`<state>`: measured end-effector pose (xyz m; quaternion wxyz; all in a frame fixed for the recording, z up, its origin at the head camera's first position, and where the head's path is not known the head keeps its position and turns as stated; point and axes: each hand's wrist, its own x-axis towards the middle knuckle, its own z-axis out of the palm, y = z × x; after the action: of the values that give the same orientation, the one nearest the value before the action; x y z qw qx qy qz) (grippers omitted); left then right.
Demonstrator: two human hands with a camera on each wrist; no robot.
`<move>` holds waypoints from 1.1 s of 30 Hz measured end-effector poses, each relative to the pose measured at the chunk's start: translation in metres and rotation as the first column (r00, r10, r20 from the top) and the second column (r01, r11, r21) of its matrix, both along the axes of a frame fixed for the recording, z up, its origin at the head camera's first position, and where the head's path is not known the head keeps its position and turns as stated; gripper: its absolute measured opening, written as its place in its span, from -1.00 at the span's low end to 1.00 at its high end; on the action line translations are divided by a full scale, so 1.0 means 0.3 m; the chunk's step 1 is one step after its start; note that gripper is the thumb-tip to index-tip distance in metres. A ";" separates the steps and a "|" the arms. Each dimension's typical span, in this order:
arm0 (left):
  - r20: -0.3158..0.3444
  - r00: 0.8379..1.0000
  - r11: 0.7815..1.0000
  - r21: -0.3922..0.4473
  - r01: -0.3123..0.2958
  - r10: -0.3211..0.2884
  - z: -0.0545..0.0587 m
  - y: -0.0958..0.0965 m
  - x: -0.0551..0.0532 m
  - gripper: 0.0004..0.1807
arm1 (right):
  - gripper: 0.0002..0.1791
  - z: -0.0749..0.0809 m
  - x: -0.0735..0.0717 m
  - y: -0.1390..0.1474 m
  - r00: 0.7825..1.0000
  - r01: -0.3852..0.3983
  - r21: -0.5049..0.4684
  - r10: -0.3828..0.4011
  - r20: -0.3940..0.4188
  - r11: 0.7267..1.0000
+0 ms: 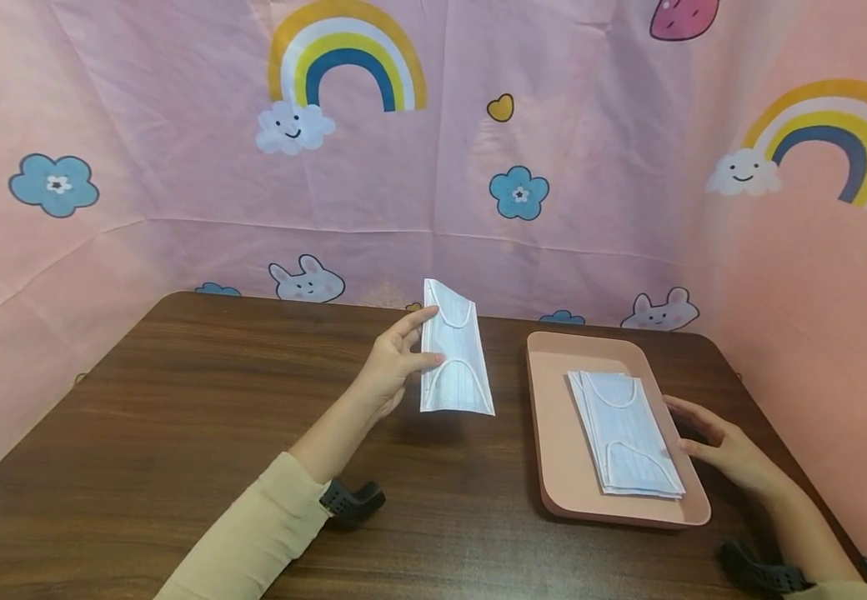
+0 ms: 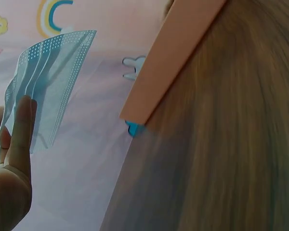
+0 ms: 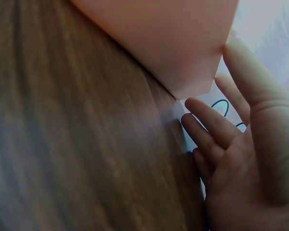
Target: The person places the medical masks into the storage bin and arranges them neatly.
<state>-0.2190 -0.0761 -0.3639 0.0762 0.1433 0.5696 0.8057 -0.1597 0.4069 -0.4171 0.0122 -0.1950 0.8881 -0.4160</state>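
Observation:
My left hand (image 1: 392, 362) pinches a pleated white face mask (image 1: 459, 342) between thumb and fingers, raised above the table left of the tray. Its ear loops show in the head view; in the left wrist view the mask's bluish side (image 2: 53, 82) fans out above the fingers. Inside a shallow pink tray (image 1: 559, 450) lies a small, slightly fanned stack of similar masks (image 1: 632, 433). At the tray's right side is my right hand (image 1: 737, 458), thumb and index fingertips at its outer edge, the other fingers loosely bent in the right wrist view.
The dark wood-grain table (image 1: 201, 433) carries the tray on its right part. Pink patterned cloth (image 1: 373, 183) hangs behind and along both sides. A black band (image 1: 354, 502) sits at the left wrist, and another black band (image 1: 759, 573) at the right.

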 end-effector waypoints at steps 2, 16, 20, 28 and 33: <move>-0.005 1.000 1.000 0.009 0.009 -0.009 0.004 0.027 -0.001 -0.25 | -0.33 0.000 0.001 0.002 1.000 0.005 0.004 -0.005 0.007 1.000; -0.042 0.996 0.996 0.052 0.079 -0.077 0.018 0.213 0.017 -0.27 | -0.34 -0.005 0.004 0.013 1.000 0.000 -0.007 0.000 0.013 1.000; -0.031 0.995 0.993 0.058 0.101 -0.099 0.016 0.272 0.027 -0.27 | -0.34 -0.003 -0.002 0.012 1.000 0.007 0.005 -0.007 0.010 1.000; 0.019 0.994 0.993 0.053 0.109 -0.110 -0.003 0.383 0.036 -0.27 | -0.33 0.000 -0.006 0.009 1.000 -0.012 -0.007 0.012 -0.015 1.000; 0.063 0.993 0.994 0.047 0.096 -0.099 -0.020 0.440 0.033 -0.28 | -0.33 -0.001 -0.005 0.007 1.000 -0.019 -0.015 0.019 -0.019 1.000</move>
<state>-0.2091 0.0558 -0.3698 0.1308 0.1463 0.5412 0.8177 -0.1612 0.4092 -0.4176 0.0065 -0.2073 0.8831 -0.4208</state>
